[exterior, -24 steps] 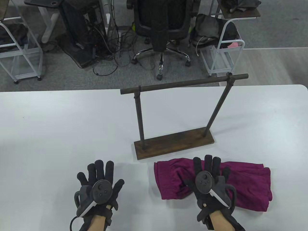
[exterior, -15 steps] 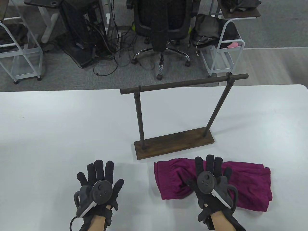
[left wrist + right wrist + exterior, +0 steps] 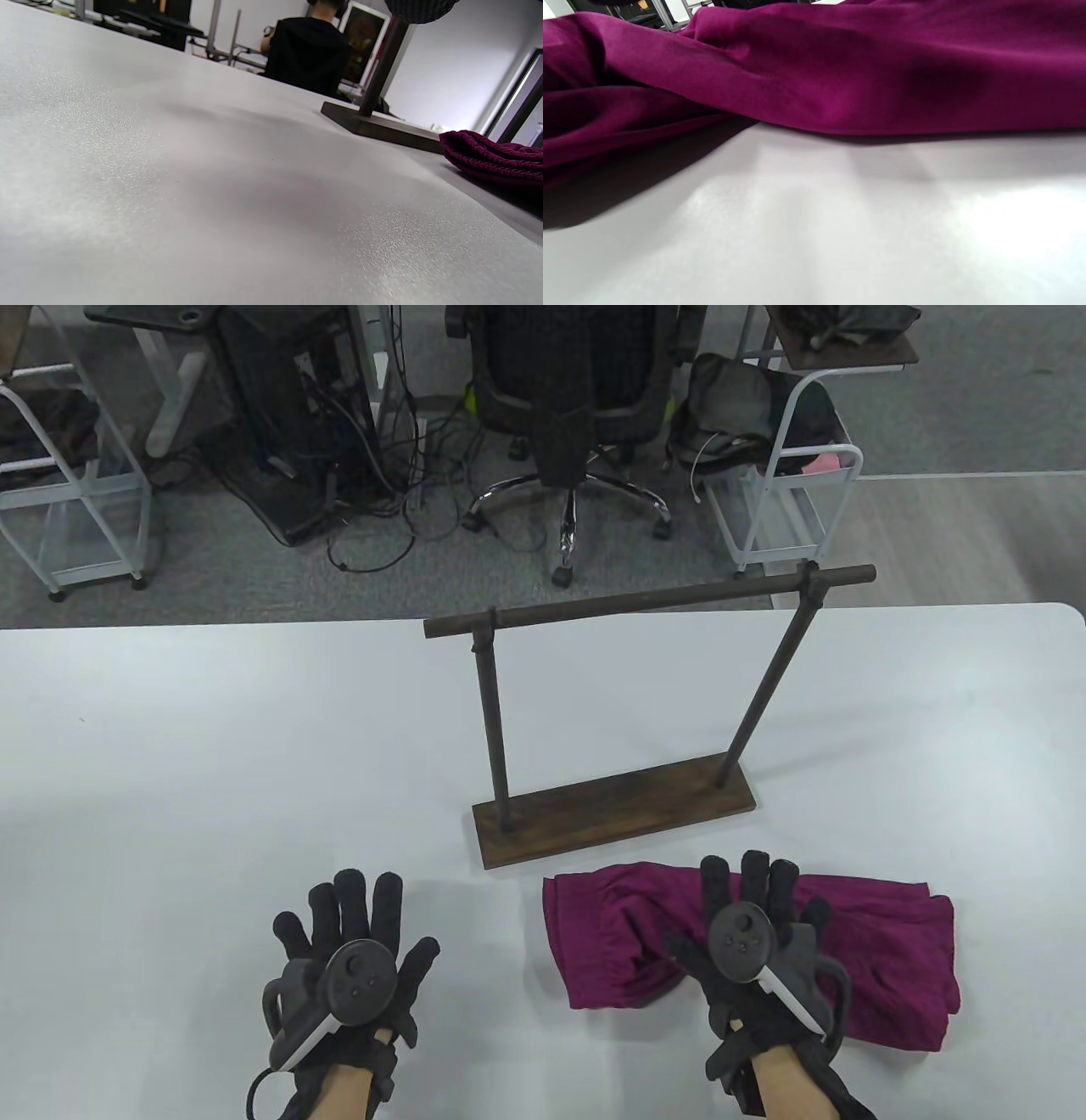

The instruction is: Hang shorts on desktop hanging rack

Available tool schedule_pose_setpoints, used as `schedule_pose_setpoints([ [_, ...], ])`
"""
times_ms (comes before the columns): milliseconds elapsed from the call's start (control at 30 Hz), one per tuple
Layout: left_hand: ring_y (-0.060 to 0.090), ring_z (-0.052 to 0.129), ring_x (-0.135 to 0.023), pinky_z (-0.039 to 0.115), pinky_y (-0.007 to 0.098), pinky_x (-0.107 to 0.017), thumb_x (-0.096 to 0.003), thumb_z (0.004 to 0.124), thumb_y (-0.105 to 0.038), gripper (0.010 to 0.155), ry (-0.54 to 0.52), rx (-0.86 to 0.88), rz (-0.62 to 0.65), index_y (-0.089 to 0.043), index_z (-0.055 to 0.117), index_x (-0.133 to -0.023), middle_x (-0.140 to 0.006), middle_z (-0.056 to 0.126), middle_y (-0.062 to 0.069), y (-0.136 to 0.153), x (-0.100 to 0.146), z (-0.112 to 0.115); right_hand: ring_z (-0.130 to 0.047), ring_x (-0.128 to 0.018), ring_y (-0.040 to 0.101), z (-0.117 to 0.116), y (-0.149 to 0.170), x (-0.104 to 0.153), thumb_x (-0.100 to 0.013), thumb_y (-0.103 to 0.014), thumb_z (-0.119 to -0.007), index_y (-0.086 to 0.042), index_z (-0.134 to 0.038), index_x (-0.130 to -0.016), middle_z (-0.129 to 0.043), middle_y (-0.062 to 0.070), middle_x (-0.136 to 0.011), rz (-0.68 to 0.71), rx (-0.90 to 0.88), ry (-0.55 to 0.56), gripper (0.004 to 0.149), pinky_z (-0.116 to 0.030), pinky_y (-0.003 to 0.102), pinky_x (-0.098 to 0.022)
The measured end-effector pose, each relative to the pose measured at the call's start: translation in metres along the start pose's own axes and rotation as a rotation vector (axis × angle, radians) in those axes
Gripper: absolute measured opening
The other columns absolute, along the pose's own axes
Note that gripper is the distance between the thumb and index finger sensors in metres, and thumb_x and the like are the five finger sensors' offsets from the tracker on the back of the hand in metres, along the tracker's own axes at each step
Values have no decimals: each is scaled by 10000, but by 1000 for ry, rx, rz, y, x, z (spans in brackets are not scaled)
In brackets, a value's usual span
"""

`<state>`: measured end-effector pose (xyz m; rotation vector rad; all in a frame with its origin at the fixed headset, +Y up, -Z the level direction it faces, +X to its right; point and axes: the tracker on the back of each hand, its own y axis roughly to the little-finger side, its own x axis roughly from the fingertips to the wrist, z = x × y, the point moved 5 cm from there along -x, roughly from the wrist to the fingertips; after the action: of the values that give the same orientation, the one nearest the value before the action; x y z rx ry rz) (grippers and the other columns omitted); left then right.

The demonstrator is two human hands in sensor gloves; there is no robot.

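Crumpled magenta fabric shorts (image 3: 857, 950) lie in a loose folded heap on the white surface (image 3: 212, 746), just in front of the dark wooden desktop hanging rack (image 3: 611, 814): flat plank base, two uprights, one horizontal crossbar (image 3: 645, 598). The heap is near the base plank but not touching it, as far as the table view shows. Crossbar bare; nothing hung.

Right hand (image 3: 751, 946): fingers spread and extended, palm down over the middle of the shorts. Whether the palm presses the cloth or only hovers above it cannot be told from above. No fold is pinched between fingers. The right wrist view shows only fabric folds and bare surface beneath, no fingers.

Left hand (image 3: 352, 954): fingers splayed, flat on or just above the surface, well to the left of the shorts, holding nothing. The left wrist view shows a dark gloved fingertip (image 3: 420, 8) at the top edge, with the rack base and the edge of the shorts beyond.

Step in hand, by judgement: reach and first contact, before any grasp. Task barely begun.

Next move probably calls for:
- right fingers to close on a gathered fold, ideally the waistband edge;
- left hand to cross over and take the other end, so the cloth spreads;
- a lift high enough to clear the crossbar, then draping across it with roughly even weight either side.
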<state>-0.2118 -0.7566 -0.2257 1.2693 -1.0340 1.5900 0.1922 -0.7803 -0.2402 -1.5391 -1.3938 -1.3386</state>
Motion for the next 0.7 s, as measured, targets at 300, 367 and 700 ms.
schedule_pose_setpoints([
  [300, 620, 133, -1067, -37, 809, -619, -604, 548, -592, 808, 9, 0, -15, -143, 188, -1171, -1165, 73, 314, 2, 0, 1, 312, -1019, 307, -6, 12, -7, -471, -680, -623, -447, 133, -993, 293, -6, -1091, -43, -13, -91, 948, 202, 661, -673],
  [367, 621, 132, -1065, -41, 808, -617, -604, 548, -590, 808, 8, -16, -18, -139, 190, -1171, -1164, 73, 315, 1, 0, 1, 319, -1023, 293, -9, 14, -10, -463, -674, -653, -450, 126, -998, 293, -15, -1093, -61, -2, -116, 971, 204, 655, -684],
  [700, 624, 138, -1064, -39, 808, -617, -603, 548, -590, 810, 12, -15, -15, -136, 189, -1170, -1163, 74, 318, 0, 0, 2, 318, -1040, 262, -23, 9, -23, -437, -634, -722, -461, 111, -1001, 288, -42, -1098, -98, 85, -212, 1020, 200, 649, -711],
])
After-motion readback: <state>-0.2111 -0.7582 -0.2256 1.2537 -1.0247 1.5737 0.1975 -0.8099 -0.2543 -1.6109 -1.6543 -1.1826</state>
